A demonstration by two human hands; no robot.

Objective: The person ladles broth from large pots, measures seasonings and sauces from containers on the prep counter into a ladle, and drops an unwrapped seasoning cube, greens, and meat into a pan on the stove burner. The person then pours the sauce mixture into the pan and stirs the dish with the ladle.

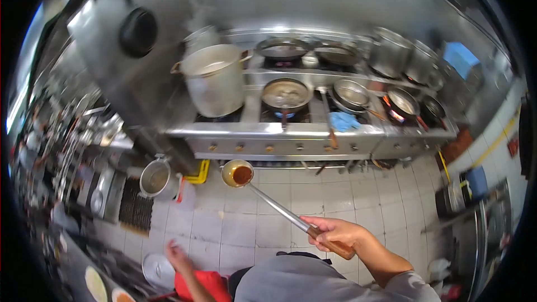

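Note:
My right hand is wrapped around the wooden grip of a long-handled ladle, held out over the floor. Reddish-brown sauce lies in the ladle's bowl, which points toward the stove at the upper left. Low on the left, my left hand is raised with its fingers apart and somewhat blurred, holding nothing that I can see. A round metal lid is just left of it, and something red shows behind the forearm.
Ahead runs a steel stove bearing a large stockpot, several pans and lit burners. A blue cloth lies at its front. A metal pot and a yellow object stand left on the tiled floor. Plates are at lower left.

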